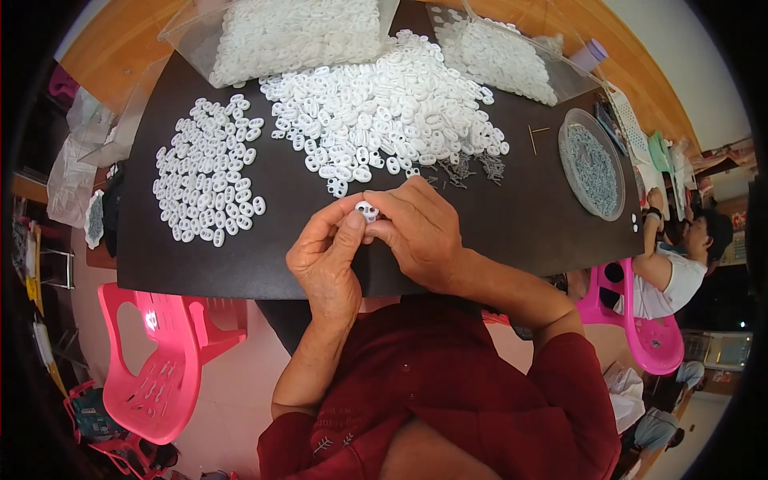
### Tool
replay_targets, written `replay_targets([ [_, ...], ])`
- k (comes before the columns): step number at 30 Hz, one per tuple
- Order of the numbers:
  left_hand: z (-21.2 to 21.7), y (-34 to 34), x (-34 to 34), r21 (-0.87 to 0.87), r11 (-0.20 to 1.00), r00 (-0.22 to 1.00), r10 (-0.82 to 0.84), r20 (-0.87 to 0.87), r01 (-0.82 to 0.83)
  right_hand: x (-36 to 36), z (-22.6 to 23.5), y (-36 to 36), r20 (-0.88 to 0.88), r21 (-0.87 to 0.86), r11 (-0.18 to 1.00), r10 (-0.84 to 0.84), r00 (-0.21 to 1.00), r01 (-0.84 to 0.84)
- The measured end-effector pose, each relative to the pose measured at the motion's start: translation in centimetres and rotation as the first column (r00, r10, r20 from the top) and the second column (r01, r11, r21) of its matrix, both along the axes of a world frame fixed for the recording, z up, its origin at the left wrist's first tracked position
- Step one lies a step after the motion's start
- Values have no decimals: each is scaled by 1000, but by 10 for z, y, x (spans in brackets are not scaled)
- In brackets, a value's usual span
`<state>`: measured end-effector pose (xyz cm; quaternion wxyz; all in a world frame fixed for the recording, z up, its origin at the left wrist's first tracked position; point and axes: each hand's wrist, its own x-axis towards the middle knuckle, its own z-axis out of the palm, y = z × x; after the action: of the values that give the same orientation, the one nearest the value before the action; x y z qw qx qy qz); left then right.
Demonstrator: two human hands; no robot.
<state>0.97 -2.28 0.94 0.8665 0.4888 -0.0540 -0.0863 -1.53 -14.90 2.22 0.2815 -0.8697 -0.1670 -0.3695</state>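
Between my fingertips is a small white oval plastic piece with two holes (366, 211), raised just above the dark table (264, 268). My left hand (326, 256) pinches it from the left with thumb and finger. From the other side my right hand (420, 232) grips it too, its thumb and fingers closed at the piece. Beyond my hands spreads a large heap of similar white pieces (368, 104). A smaller group of white pieces (210, 172) lies to the left. Several grey screws (464, 170) lie at the heap's near right edge.
A clear bin of white parts (384, 20) stands at the far side, another clear bin (572, 76) right of it. A round tub (570, 180) of screws sits at the right. Pink chairs (152, 376) stand nearby; a seated person (668, 268) is at right.
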Motion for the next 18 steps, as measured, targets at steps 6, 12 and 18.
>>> replay_targets([
  [6, 0, 3, 2, -45, 998, 999, -40, 34, 41, -1, 5, 2, 31, 41, 999, 12, 999, -13],
  [12, 0, 4, 0, -66, 997, 998, -25, 55, 29, -2, 5, 2, 9, 38, 998, 40, 999, -41],
  [18, -5, 0, -5, -25, 995, 981, 101, 165, -99, -1, 1, 6, 63, 86, 995, 39, 997, -44],
])
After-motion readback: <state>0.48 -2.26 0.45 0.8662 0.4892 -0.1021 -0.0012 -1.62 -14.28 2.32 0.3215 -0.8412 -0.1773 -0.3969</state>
